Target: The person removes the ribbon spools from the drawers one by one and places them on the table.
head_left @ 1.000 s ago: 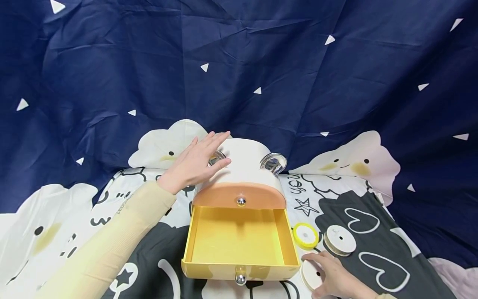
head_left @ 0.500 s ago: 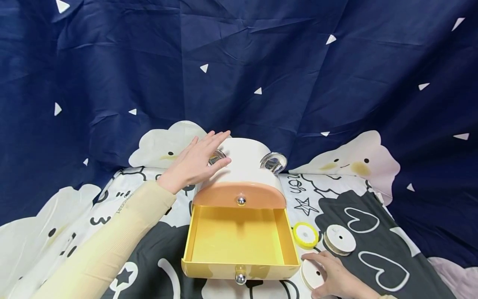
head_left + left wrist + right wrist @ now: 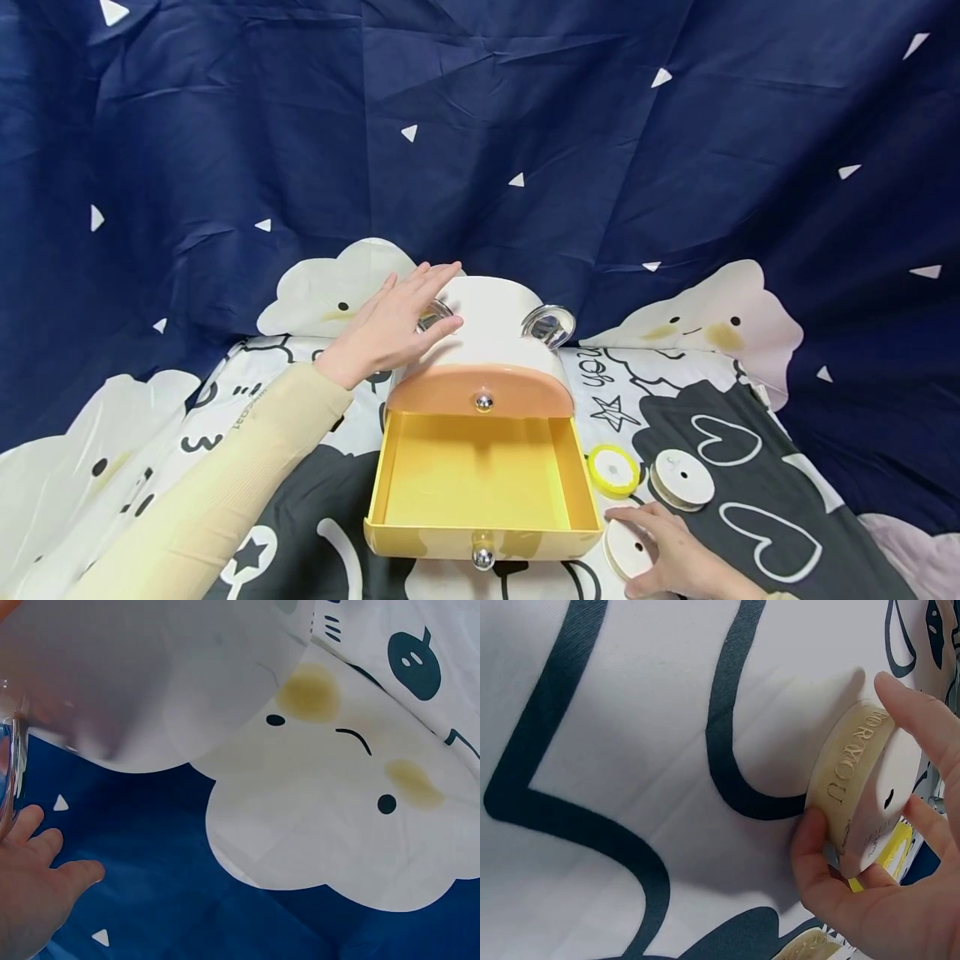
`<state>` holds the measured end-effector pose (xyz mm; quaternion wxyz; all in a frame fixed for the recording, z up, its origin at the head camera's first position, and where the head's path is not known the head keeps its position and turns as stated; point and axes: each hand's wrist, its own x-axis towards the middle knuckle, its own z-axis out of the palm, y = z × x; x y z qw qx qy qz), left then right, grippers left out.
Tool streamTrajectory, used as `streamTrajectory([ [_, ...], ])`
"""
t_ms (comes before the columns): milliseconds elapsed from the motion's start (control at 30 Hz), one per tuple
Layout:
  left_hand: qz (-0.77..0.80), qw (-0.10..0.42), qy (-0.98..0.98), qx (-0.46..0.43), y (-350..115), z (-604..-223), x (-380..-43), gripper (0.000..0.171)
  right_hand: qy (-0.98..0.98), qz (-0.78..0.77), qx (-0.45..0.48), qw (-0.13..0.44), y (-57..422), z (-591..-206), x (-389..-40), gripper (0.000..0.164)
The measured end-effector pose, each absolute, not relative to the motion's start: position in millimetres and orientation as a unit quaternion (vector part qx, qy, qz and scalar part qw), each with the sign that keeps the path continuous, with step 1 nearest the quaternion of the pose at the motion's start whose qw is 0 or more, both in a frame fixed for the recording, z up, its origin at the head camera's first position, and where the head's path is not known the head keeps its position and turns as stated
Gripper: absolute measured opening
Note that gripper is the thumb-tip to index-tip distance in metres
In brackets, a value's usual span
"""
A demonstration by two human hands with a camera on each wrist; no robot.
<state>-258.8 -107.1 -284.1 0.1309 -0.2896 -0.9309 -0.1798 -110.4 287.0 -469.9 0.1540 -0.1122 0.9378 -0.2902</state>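
A small white drawer cabinet [image 3: 491, 321] with ring-shaped silver ears stands in the middle of the head view. Its yellow lower drawer [image 3: 480, 479] is pulled out and has nothing in it; the orange upper drawer [image 3: 442, 392] is closed. My left hand [image 3: 390, 323] rests on the cabinet's left side by the silver ear, fingers straight. To the right of the drawer, my right hand [image 3: 678, 557] holds a ribbon spool [image 3: 626, 550] between thumb and fingers. In the right wrist view this spool [image 3: 862, 780] stands tilted, wound with cream ribbon bearing raised lettering.
A yellow ribbon spool [image 3: 613, 472] lies right of the drawer. Beside it is another white spool [image 3: 684, 479] with light ribbon. Patterned black-and-white cloth [image 3: 750, 483] covers the surface, and a dark blue curtain [image 3: 480, 150] hangs behind.
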Motion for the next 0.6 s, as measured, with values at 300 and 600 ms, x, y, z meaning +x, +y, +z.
streamTrajectory([
  [300, -0.177, 0.136, -0.929, -0.295, -107, -285, -260, 0.068, 0.942, -0.280, -0.130, 0.130, 288, -470, -107, 0.088],
  [600, -0.178, 0.143, -0.927, -0.299, -107, -284, -259, 0.068, 0.957, -0.248, -0.112, 0.103, 284, -456, -107, 0.094],
])
